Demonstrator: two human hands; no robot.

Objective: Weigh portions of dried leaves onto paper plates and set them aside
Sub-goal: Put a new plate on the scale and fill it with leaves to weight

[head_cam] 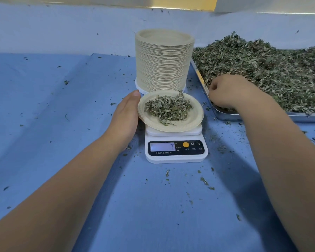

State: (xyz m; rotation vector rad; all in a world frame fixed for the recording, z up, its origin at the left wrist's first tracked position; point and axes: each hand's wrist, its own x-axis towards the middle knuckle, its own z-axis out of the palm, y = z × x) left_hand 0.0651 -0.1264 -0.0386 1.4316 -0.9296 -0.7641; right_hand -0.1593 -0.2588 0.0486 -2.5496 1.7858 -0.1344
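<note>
A paper plate (193, 122) with a small heap of dried leaves (168, 108) sits on a white kitchen scale (176, 157); its display shows a 7. My left hand (125, 115) lies with straight fingers against the plate's left rim. My right hand (225, 92) is at the near-left corner of a metal tray (298, 117) piled with dried leaves (273, 70), its fingers curled down into them. What those fingers hold is hidden.
A tall stack of paper plates (164, 60) stands right behind the scale. A blue cloth (44, 106) covers the table, strewn with leaf crumbs, mostly around the scale and the tray. A pale wall runs along the back.
</note>
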